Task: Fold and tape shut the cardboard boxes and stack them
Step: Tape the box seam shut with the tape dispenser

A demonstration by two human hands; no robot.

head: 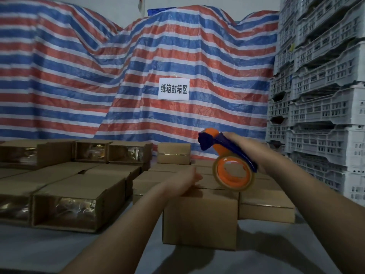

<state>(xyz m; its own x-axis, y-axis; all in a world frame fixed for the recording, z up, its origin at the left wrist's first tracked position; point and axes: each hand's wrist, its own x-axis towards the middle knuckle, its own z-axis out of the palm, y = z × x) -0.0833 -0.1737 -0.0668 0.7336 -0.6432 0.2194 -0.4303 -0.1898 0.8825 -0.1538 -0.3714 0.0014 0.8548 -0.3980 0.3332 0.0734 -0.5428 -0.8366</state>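
Observation:
A closed cardboard box [199, 218] stands on the grey table in front of me. My left hand [183, 179] rests flat on its top near the far left edge, fingers straight. My right hand [245, 149] grips the blue handle of an orange tape dispenser [231, 171]. Its clear tape roll touches the box's top at the far right corner. Behind and to the right lie more closed boxes [266, 206].
Open-ended boxes [69, 206] with shiny contents lie in rows on the left. A small box [173, 153] stands at the back. A striped tarp [138, 66] with a white sign hangs behind. Stacked grey plastic crates [320, 95] rise on the right.

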